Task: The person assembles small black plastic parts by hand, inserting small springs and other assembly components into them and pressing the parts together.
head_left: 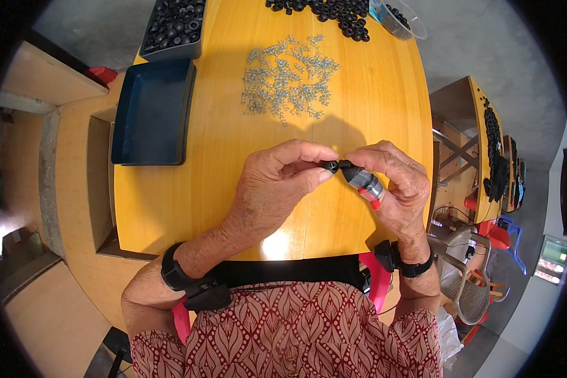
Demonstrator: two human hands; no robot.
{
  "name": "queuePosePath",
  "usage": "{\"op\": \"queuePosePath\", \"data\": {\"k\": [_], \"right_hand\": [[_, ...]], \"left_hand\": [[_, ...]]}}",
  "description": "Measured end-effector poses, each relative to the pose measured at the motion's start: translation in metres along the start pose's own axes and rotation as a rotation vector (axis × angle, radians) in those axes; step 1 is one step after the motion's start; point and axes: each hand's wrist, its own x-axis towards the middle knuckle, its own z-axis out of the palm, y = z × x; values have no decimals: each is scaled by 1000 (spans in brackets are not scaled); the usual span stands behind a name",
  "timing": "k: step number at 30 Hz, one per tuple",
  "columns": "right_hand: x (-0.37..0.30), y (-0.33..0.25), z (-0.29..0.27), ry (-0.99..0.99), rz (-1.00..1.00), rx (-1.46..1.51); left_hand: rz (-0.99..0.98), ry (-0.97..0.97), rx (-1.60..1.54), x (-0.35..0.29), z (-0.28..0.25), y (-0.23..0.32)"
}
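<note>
Between the thumb and fingers of my left hand is a small black round part, held above the near half of the yellow wooden table. My right hand is closed around a short black-and-clear tool with red bits; its exact kind does not show. The tool's narrow black tip points at the round part, and the two meet or nearly meet; fingers hide the contact. Beyond my hands, many tiny silvery pieces lie scattered on the tabletop.
An empty dark blue tray sits at the table's left edge. Behind it stands a grey bin full of black caps. Loose black rings and a clear plastic bowl are at the far edge. Chairs stand to the right.
</note>
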Motion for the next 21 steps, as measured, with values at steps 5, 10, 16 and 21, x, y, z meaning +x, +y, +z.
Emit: {"op": "queuePosePath", "data": {"k": [5,10,16,21], "right_hand": [[-1,-2,1,2,17,-16],[1,-4,1,7,-18,-53],[2,-5,4,-3,-38,-111],[3,-7,3,-30,-87,-230]], "left_hand": [[3,30,-15,0,1,1],[11,20,-21,1,1,-2],[13,5,74,0,-1,-1],[19,30,80,0,-2,-3]]}}
